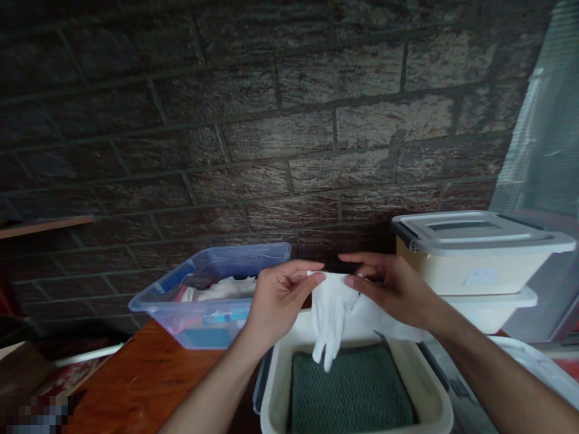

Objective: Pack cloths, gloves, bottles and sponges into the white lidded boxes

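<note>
And there it was in the head view: a white fabric glove point(328, 319), pinched at its top edge, hung fingers down between both hands. The left hand point(275, 298) had one corner closed between thumb and fingers; the right hand point(400, 289) gripped the edge farther along, its index finger lifted off. More white fabric point(384, 319) trailed beneath the right hand, though whether it was a second glove could not be told.

Below, a cream storage bin point(268, 392) held a dark green mesh fabric piece point(353, 386), with the glove's fingertips hanging over it. A translucent blue bin point(169, 322) stood to the left on the wooden worktop point(136, 374).

Handling, then! This looked featherlight, soft and limp, hardly fragile, and likelier to fold or twist than to slip. The open edge seemed the place to take it, thumbs and fingers at both corners; a fingertip hold would probably have let it crumple.
</note>
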`<state>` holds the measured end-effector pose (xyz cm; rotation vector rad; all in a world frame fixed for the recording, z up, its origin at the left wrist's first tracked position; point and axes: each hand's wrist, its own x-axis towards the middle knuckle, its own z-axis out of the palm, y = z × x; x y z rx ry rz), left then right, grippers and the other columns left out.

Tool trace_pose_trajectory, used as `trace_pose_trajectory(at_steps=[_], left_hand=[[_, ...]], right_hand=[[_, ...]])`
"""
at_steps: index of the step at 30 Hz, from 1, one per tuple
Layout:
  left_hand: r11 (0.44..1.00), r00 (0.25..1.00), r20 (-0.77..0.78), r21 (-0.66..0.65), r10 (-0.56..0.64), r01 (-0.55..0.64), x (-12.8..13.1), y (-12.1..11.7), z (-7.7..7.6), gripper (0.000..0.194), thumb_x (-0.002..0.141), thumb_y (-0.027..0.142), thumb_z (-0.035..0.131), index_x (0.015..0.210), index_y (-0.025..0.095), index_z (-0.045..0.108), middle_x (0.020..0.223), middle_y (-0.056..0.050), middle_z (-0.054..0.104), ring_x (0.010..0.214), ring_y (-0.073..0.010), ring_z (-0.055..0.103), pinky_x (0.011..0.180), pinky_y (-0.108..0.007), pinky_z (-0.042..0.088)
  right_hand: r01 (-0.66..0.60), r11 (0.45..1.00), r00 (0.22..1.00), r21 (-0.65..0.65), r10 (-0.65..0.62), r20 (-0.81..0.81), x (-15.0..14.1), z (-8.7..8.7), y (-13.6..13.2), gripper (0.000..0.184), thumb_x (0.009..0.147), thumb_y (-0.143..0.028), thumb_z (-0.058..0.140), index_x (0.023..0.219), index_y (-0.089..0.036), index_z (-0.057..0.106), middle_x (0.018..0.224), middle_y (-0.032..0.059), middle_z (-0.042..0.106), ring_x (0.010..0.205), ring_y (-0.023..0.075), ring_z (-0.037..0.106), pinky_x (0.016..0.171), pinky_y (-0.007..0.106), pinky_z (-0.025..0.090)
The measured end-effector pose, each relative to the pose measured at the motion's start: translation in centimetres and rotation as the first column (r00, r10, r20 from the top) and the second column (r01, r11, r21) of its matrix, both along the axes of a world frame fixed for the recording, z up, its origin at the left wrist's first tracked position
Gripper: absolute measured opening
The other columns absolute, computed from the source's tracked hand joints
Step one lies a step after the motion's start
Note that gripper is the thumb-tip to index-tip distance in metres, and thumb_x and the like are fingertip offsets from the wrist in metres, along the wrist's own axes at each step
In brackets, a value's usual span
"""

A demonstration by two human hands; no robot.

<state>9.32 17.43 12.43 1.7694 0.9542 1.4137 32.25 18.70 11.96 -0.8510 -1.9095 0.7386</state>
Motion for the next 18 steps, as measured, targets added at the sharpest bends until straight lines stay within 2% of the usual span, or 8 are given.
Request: trace_pose_trajectory(at_steps=[1,3,5,7,10,13,16,18], left_hand=[[1.000,1.000,-0.024,-0.002,-0.020,0.020,0.1,-0.1,-0.2,0.018,0.087,0.031,0.077,0.100,0.019,0.079,0.090,-0.006,0.081,0.077,-0.0178,0.072,0.069,-0.026,0.053],[0.997,0.995,-0.069,0.006,-0.071,0.071,0.4,-0.3,-0.4,0.015,0.088,0.030,0.076,0.097,0.020,0.081,0.094,-0.006,0.081,0.081,-0.0190,0.072,0.072,-0.028,0.054],[0.994,0.992,-0.052,0.010,-0.111,0.112,0.8,-0.5,-0.4,0.015,0.088,0.029,0.076,0.098,0.020,0.080,0.092,-0.006,0.080,0.080,-0.0185,0.071,0.071,-0.027,0.053],[0.991,0.991,0.031,0.010,-0.132,0.132,1.1,-0.5,-0.3,0.022,0.087,0.028,0.077,0.106,0.020,0.076,0.088,-0.004,0.078,0.076,-0.0163,0.069,0.068,-0.025,0.050],[0.976,0.973,0.088,-0.038,-0.212,0.216,1.4,-0.3,-0.2,0.036,0.087,0.031,0.077,0.120,0.020,0.067,0.090,-0.003,0.074,0.080,-0.0158,0.066,0.070,-0.024,0.049],[0.961,0.965,-0.027,-0.101,-0.262,0.259,1.5,-0.1,-0.6,0.026,0.093,0.039,0.068,0.107,0.018,0.069,0.087,-0.003,0.069,0.079,-0.0161,0.062,0.067,-0.023,0.046],[0.995,0.976,-0.195,-0.030,-0.100,0.096,1.3,-0.2,-1.1,0.035,0.098,0.044,0.058,0.077,0.017,0.060,0.068,0.003,0.052,0.064,-0.0120,0.046,0.055,-0.022,0.033],[0.999,0.965,-0.263,0.033,0.011,-0.002,1.0,-0.3,-1.3,0.040,0.100,0.045,0.055,0.071,0.018,0.053,0.063,0.004,0.042,0.062,-0.0114,0.039,0.053,-0.023,0.028]], right_hand=[[-0.048,0.999,0.999,-0.012,0.048,0.025,-0.2,0.0,-0.1,0.043,0.092,-0.044,0.068,0.127,-0.019,0.068,0.078,0.0001,0.070,0.064,0.0134,0.056,0.053,0.023,0.039],[-0.119,0.993,0.988,0.002,0.118,0.101,-0.6,0.1,-0.5,0.028,0.093,-0.044,0.067,0.101,-0.018,0.074,0.071,-0.0025,0.062,0.064,0.0115,0.050,0.052,0.022,0.035],[-0.122,0.991,0.976,0.049,0.111,0.186,-0.8,0.2,-0.8,0.035,0.096,-0.045,0.063,0.076,-0.017,0.068,0.062,-0.0046,0.049,0.059,0.0098,0.040,0.050,0.023,0.027],[-0.071,0.991,0.972,0.112,0.044,0.229,-0.9,0.3,-0.9,0.044,0.099,-0.046,0.057,0.067,-0.017,0.062,0.059,-0.0050,0.042,0.057,0.0096,0.035,0.050,0.025,0.023],[-0.036,0.986,0.976,0.163,0.000,0.218,-0.7,0.4,-1.0,0.043,0.102,-0.045,0.052,0.071,-0.017,0.063,0.062,-0.0037,0.047,0.060,0.0110,0.040,0.053,0.025,0.028],[-0.066,0.986,0.977,0.153,0.033,0.209,-0.5,0.5,-1.1,0.035,0.102,-0.042,0.054,0.082,-0.018,0.069,0.069,-0.0019,0.058,0.065,0.0127,0.048,0.058,0.025,0.035],[-0.072,0.994,0.982,0.078,0.057,0.182,-0.1,0.6,-0.9,0.029,0.100,-0.041,0.057,0.091,-0.019,0.073,0.078,0.0004,0.068,0.070,0.0146,0.056,0.061,0.025,0.040],[-0.077,0.997,0.991,0.010,0.075,0.110,0.2,0.8,-0.7,0.030,0.100,-0.043,0.058,0.093,-0.019,0.074,0.082,0.0020,0.071,0.073,0.0158,0.060,0.063,0.025,0.043]])
